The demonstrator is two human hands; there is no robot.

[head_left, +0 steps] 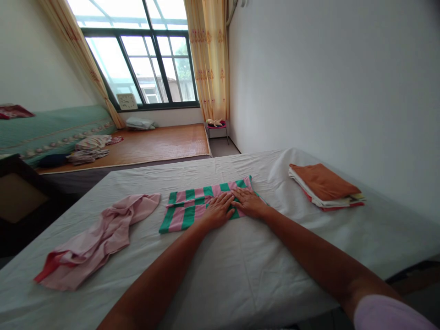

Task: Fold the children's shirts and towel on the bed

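Note:
A green and pink striped cloth garment, folded into a long flat shape, lies on the white sheet. My left hand presses flat on its right half, fingers stretched out. Beside it, touching or nearly touching, my right hand also lies flat on the garment's right end. Both hands cover part of the stripes. Left of the garment is a crumpled pink piece of clothing with a red patch at its near end. To the right sits a stack of folded clothes, with an orange-brown one on top.
The white-sheeted bed meets a white wall on the right. Beyond it stands a second bed with a brown mat, holding rumpled clothes. A small stool and a square clock are near the window.

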